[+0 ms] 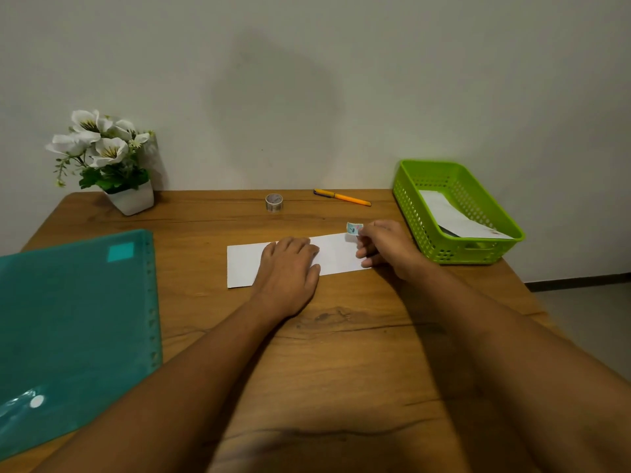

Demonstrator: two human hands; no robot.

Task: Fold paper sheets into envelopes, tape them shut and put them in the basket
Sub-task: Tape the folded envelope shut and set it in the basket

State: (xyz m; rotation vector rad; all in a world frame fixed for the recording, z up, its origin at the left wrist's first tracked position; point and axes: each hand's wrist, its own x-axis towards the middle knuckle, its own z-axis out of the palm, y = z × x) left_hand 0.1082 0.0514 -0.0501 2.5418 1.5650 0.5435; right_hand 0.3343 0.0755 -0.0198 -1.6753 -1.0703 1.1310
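**Now: tape piece held at the folded paper's end**

Flatly, the folded paper (pixel 336 252) is pressed to the table (pixel 341 353) by the left hand (pixel 288 268), fingers straight; a tape piece (pixel 354 228) is pinched by the right hand (pixel 386 247) above its right end; the basket (pixel 457 213), one envelope (pixel 457 220) inside, is set just beside.

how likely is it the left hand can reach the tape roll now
Probably yes: the left hand lies flat on the paper, and only bare table separates it from the tape roll.
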